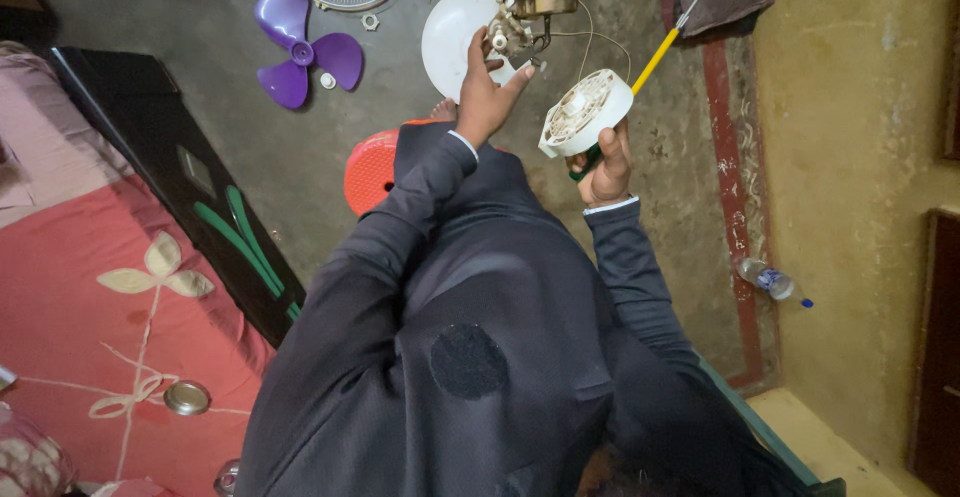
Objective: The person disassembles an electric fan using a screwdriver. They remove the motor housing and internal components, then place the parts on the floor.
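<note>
L hand point(487, 92) pinches the fan motor point(530, 2) just above the floor point(200, 107) – R hand point(605, 169), closed round a white motor cover point(587, 112) & yellow-shaft screwdriver point(655, 57), sits beside it, shaft angled up-right.

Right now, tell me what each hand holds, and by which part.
Left hand touches the fan motor from below; grip unclear. Right hand grips the screwdriver's green handle, the white round cover resting above it.

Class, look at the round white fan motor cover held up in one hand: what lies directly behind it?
Behind the white cover the right hand grips a yellow-shafted screwdriver; its green handle is mostly covered. Thin wires pass behind too, ends hidden.
</note>
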